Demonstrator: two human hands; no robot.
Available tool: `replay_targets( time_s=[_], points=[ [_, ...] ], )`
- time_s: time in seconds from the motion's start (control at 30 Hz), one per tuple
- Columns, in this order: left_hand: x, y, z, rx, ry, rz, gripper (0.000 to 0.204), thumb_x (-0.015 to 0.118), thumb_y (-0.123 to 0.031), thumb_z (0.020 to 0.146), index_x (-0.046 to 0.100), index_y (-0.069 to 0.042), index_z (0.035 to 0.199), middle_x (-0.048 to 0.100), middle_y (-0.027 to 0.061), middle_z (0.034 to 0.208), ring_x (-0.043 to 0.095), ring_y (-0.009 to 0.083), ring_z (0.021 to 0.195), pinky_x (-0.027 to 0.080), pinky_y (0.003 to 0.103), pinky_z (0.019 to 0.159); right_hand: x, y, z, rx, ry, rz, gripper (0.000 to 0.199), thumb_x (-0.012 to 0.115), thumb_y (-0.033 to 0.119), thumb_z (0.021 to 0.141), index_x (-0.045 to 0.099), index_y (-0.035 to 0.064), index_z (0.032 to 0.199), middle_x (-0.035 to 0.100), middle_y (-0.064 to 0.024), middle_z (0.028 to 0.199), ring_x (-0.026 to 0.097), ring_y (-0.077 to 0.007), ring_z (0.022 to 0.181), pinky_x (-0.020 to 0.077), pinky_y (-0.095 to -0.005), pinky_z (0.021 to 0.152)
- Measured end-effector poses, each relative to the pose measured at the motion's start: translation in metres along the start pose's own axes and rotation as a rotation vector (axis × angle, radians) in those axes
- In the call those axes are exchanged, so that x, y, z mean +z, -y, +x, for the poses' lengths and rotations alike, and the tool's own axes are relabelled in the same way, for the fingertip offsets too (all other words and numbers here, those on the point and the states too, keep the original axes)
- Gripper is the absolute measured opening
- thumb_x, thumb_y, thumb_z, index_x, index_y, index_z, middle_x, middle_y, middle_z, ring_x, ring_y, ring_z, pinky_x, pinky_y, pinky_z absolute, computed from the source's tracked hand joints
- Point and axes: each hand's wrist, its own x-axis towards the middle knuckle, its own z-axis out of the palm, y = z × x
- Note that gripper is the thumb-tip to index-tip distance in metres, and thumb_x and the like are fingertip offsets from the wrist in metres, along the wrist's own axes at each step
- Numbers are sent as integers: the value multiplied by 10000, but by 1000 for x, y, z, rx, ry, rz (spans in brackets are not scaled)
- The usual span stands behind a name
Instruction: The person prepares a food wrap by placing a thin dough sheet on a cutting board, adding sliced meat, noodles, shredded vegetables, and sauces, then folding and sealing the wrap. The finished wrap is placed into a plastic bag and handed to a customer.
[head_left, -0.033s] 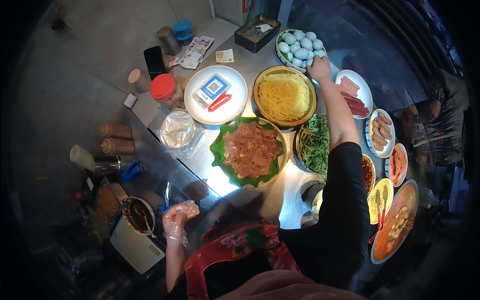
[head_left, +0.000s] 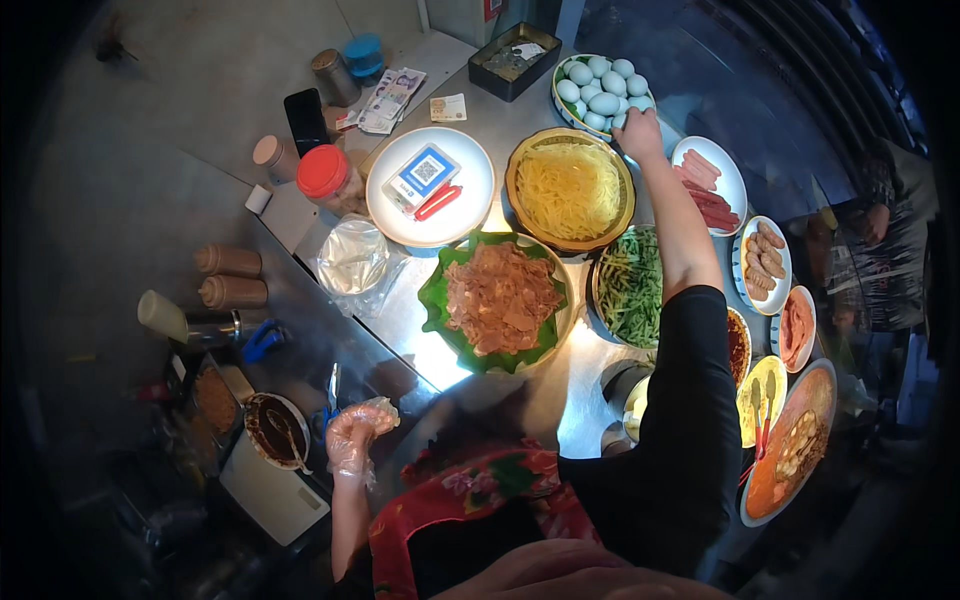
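Observation:
My bare right hand (head_left: 640,133) reaches across the counter to the near rim of a bowl of pale blue-green eggs (head_left: 603,103). Its fingers are curled at the rim, touching the bowl or an egg; what they grip is hidden. My left hand (head_left: 360,436), in a clear plastic glove, hangs low on the left, fingers curled and nothing visible in them. Close beside it are scissors (head_left: 333,395) with a blue handle. Between my hands lie sliced brown meat (head_left: 500,300) on green leaves and a brown-rimmed bowl of yellow shreds (head_left: 568,190).
Right of my arm stand plates of sausages (head_left: 712,210), browned pieces (head_left: 764,262) and pink paste (head_left: 796,330). Green shreds (head_left: 630,290) lie under my forearm. A white plate (head_left: 385,222) holds a code card. Dark sauce (head_left: 272,425) is at left. Another person (head_left: 885,250) stands at right.

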Motion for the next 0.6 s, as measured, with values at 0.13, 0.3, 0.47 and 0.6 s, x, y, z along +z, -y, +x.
replay_targets(
  time_s=[0.13, 0.3, 0.47, 0.6],
  points=[
    [17, -4, 15, -33, 120, 60, 211, 532, 141, 849, 686, 79, 979, 729, 184, 958, 731, 248, 847, 620, 385, 820, -12, 4, 1, 112, -91, 28, 553, 784, 369, 784, 623, -21, 1142, 611, -260, 1168, 617, -408, 1084, 521, -454, 947],
    [32, -14, 14, 20, 239, 15, 160, 556, 104, 888, 675, 74, 991, 716, 170, 961, 726, 241, 867, 610, 366, 836, -95, 62, -82, 229, -212, 1170, 435, 629, 379, 960, 620, -10, 1154, 705, -145, 1001, 675, -216, 833, 545, -350, 754],
    [25, -17, -7, -3, 320, 54, 149, 574, 79, 892, 677, 59, 997, 713, 155, 979, 721, 232, 884, 605, 353, 835, -142, 163, -339, 212, 196, 1664, 450, 550, 352, 1039, 546, 38, 1361, 639, -45, 1122, 602, -115, 958, 478, -233, 795],
    [2, -10, -32, -67, 294, -22, 124, 587, 47, 911, 681, 47, 992, 709, 142, 993, 714, 213, 875, 598, 331, 830, -102, 185, -504, -106, 125, 532, 523, 740, 196, 888, 560, 44, 1355, 585, -164, 1321, 578, -314, 1181, 440, -389, 992]
  ],
)
